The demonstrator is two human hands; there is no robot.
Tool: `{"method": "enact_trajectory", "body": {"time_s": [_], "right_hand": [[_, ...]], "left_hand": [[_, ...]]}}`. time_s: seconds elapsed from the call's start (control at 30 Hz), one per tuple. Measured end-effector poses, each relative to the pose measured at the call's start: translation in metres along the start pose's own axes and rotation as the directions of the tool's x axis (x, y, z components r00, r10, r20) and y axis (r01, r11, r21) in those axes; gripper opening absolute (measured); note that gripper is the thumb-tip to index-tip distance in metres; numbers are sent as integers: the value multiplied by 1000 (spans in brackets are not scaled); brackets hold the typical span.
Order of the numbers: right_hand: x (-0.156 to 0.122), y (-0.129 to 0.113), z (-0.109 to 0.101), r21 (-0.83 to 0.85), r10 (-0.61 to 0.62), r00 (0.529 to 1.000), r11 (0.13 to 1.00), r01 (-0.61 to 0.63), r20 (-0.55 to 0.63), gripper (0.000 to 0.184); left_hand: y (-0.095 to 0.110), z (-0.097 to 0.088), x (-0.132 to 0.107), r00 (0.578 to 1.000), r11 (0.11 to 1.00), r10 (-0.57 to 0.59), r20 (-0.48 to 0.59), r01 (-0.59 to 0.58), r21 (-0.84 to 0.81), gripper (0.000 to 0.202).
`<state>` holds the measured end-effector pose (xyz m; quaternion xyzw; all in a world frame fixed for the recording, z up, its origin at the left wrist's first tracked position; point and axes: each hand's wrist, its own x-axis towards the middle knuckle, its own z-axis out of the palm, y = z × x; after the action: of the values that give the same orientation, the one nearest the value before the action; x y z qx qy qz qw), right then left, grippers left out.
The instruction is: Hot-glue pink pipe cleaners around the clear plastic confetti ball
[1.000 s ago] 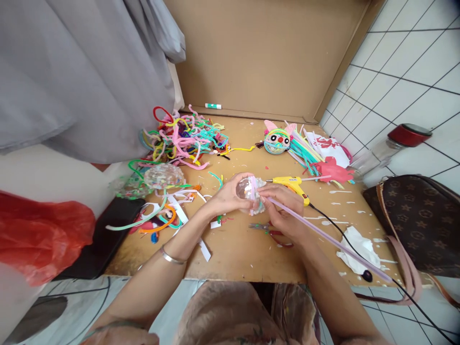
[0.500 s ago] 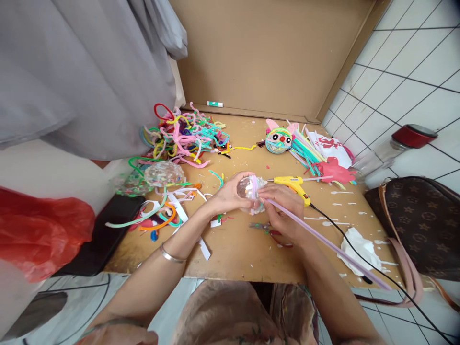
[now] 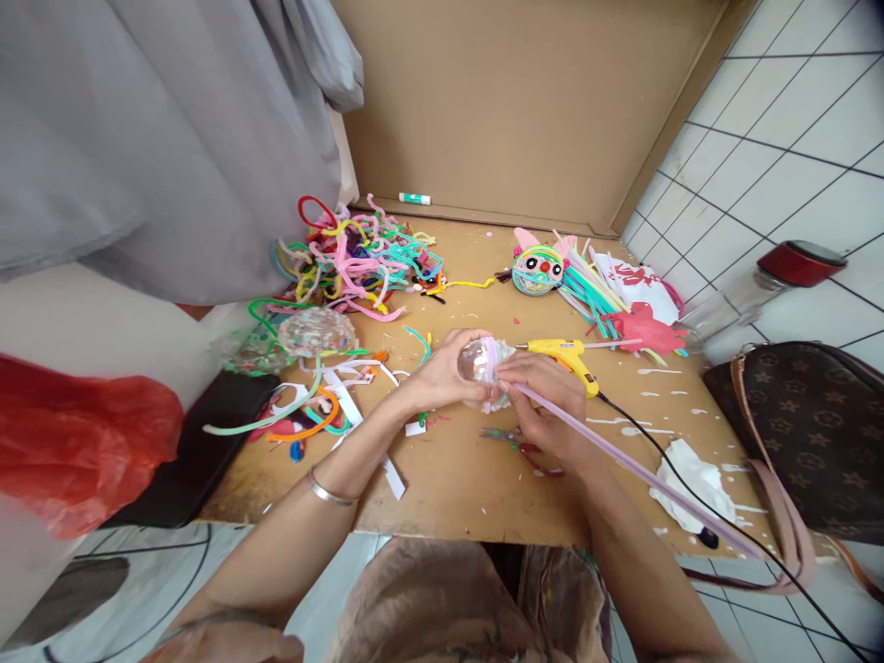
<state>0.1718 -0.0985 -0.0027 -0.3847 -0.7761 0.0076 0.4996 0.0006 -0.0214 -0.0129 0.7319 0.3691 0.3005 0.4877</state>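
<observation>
My left hand (image 3: 452, 370) is closed around the left side of a clear round plastic piece (image 3: 473, 360); its exact kind is unclear. A lilac pipe cleaner (image 3: 587, 425) runs across that piece, and its long free end slants down to the right past my right forearm. My right hand (image 3: 545, 401) pinches the pipe cleaner against the piece's right side; the fingertips partly hide the contact. Just beyond my right hand lies a yellow hot glue gun (image 3: 563, 354) with a glue stick in its back. Red-handled scissors (image 3: 535, 453) rest on the table, partly under my right hand.
A heap of coloured pipe cleaners (image 3: 355, 262) lies at the back left. A decorated face with pink ears (image 3: 539, 267) sits at the back right. Crumpled white tissue (image 3: 691, 481), a brown handbag (image 3: 808, 433) and a red-lidded bottle (image 3: 801, 264) are on the right. The glue gun's cord crosses the table's right side.
Both hands keep their hold in nearly the same place. The pipe cleaner's free end has swung slightly to the right. The whole view has shifted very slightly.
</observation>
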Motion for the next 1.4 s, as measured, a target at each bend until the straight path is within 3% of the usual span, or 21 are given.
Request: {"method": "enact_trajectory", "body": {"time_s": [0.13, 0.23, 0.33, 0.6, 0.93, 1.1, 1.4], "right_hand": [[1, 0, 0, 0, -8, 1000, 1000, 8, 0, 16], [1, 1, 0, -1, 1, 1000, 1000, -1, 3, 15], [1, 1, 0, 3, 4, 1000, 1000, -4, 4, 16], [-1, 1, 0, 19, 13, 1000, 1000, -13, 7, 18], [2, 2, 0, 2, 22, 1000, 1000, -22, 0, 16], [1, 2, 0, 7, 33, 999, 999, -33, -6, 16], [4, 1, 0, -14, 23, 1000, 1000, -23, -21, 17]], "left_hand": [[-1, 0, 1, 999, 998, 50, -4, -50, 33, 78], [1, 0, -1, 1000, 1000, 22, 11, -22, -2, 79], [3, 1, -3, 999, 998, -28, 44, 30, -46, 85], [1, 1, -1, 1000, 999, 10, 20, -9, -40, 102], [7, 0, -4, 982, 982, 175, -72, -169, 81, 87], [8, 1, -6, 980, 975, 187, -66, -177, 136, 81], [8, 0, -5, 983, 984, 180, -42, -179, 20, 69]]}}
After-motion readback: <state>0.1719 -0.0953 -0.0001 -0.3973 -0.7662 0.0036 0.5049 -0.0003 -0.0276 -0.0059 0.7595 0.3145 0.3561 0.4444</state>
